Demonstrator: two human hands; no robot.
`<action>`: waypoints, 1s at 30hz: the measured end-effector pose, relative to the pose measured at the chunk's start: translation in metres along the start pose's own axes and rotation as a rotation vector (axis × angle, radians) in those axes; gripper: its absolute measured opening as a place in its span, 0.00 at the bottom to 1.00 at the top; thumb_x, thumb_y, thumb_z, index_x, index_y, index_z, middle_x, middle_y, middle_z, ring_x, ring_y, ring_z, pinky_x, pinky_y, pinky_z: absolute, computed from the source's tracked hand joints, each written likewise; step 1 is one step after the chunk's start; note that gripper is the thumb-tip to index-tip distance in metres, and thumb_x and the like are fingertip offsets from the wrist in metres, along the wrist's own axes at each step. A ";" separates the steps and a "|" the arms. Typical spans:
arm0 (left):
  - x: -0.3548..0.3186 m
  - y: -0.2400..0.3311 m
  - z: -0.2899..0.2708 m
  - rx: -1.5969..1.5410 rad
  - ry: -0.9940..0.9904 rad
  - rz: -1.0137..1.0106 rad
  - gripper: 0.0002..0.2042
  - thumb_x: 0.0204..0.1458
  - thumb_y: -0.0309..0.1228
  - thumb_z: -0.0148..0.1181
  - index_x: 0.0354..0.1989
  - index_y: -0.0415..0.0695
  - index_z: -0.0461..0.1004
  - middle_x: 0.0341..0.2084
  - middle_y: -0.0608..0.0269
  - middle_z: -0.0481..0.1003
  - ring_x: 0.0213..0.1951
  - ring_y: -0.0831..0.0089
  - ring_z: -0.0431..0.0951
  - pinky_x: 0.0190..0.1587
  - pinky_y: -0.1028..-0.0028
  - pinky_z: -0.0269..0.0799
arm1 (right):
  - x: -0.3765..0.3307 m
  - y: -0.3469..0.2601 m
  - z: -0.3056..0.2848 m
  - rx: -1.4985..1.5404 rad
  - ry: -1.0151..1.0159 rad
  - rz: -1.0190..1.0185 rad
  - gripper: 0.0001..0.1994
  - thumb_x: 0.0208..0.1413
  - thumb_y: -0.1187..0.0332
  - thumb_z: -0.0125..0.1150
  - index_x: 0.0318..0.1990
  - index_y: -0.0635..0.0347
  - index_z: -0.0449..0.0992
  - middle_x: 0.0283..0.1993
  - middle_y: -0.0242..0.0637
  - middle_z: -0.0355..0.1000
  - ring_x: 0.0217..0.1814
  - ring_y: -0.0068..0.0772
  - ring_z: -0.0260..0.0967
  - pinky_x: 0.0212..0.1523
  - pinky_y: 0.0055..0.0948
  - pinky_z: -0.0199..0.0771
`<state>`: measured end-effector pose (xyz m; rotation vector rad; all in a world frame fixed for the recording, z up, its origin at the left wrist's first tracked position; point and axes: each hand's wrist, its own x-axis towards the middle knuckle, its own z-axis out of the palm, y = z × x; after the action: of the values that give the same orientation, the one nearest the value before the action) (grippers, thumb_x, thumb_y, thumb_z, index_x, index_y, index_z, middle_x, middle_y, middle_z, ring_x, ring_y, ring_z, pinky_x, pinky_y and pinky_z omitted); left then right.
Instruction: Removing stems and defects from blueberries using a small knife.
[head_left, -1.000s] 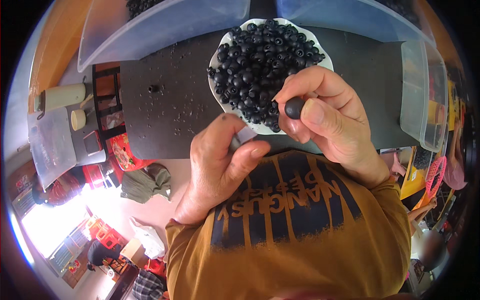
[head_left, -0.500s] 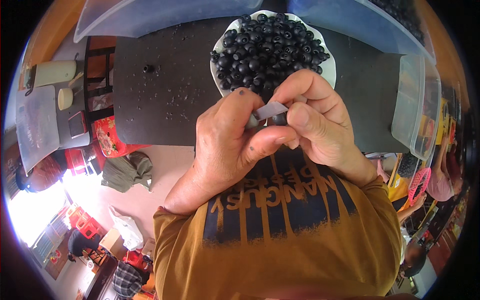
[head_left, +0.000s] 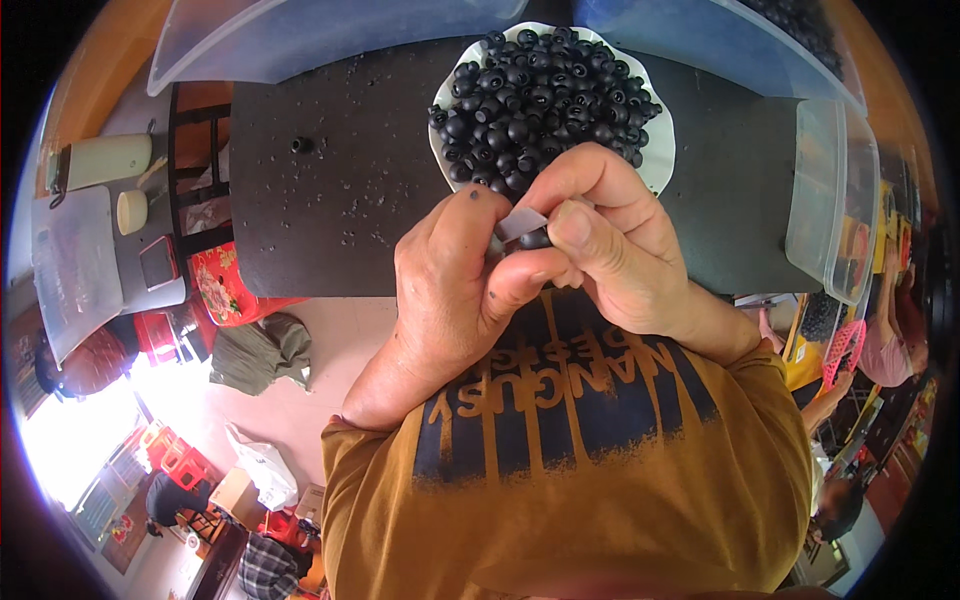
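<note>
My left hand (head_left: pixel 440 265) is closed on a small knife, whose short pale blade (head_left: pixel 521 223) points to the right. In the fingertips of my right hand (head_left: pixel 625 245) is a small, rounded black piece (head_left: pixel 536 239), mostly covered by fingers. The blade lies against or just above this piece; I cannot tell which. Both hands meet in front of my chest at the near edge of the table. Just beyond them, a white wavy-rimmed plate (head_left: pixel 657 165) is heaped with similar black pieces (head_left: pixel 540 105), round with hollow necks.
The dark table (head_left: pixel 350 110) carries one loose black piece (head_left: pixel 300 145) and scattered trimmings at left. Translucent bins stand along the back (head_left: pixel 340 40) and at the right (head_left: pixel 815 200). A red floral stool (head_left: pixel 225 285) is at the left; other people sit farther off.
My right hand has shifted a little left, toward my left hand, bringing the black piece with it. The blade has moved slightly left too. The whole view has shifted a little.
</note>
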<state>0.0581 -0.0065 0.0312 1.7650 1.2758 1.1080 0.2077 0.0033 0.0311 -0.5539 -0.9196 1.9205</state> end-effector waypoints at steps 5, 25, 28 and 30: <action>-0.003 -0.007 0.002 0.071 0.003 0.100 0.26 0.45 0.55 0.54 0.24 0.39 0.64 0.15 0.58 0.65 0.16 0.60 0.68 0.18 0.69 0.63 | -0.004 0.005 0.003 -0.118 0.004 -0.100 0.11 0.61 0.62 0.46 0.41 0.60 0.66 0.30 0.24 0.63 0.27 0.08 0.59 0.28 0.10 0.57; 0.002 -0.012 0.004 0.354 0.247 0.329 0.28 0.46 0.59 0.48 0.18 0.42 0.61 0.12 0.62 0.60 0.12 0.65 0.63 0.13 0.70 0.59 | 0.005 0.017 0.017 0.014 0.071 -0.153 0.09 0.62 0.65 0.43 0.39 0.61 0.65 0.28 0.26 0.65 0.27 0.11 0.62 0.28 0.11 0.64; 0.004 -0.008 -0.004 0.328 0.232 0.263 0.28 0.44 0.59 0.50 0.18 0.42 0.61 0.12 0.62 0.60 0.12 0.65 0.63 0.13 0.71 0.59 | 0.008 0.011 0.018 0.065 0.081 -0.104 0.10 0.62 0.64 0.43 0.39 0.61 0.65 0.26 0.25 0.64 0.24 0.10 0.55 0.25 0.11 0.57; 0.004 -0.007 -0.006 0.299 0.206 0.199 0.28 0.43 0.60 0.51 0.17 0.42 0.61 0.12 0.62 0.61 0.12 0.65 0.63 0.13 0.71 0.59 | 0.009 0.008 0.019 0.053 0.061 -0.113 0.10 0.62 0.64 0.42 0.38 0.61 0.65 0.26 0.24 0.64 0.23 0.10 0.51 0.24 0.12 0.54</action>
<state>0.0510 -0.0002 0.0284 2.0777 1.4760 1.2912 0.1854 0.0015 0.0364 -0.5165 -0.8412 1.8115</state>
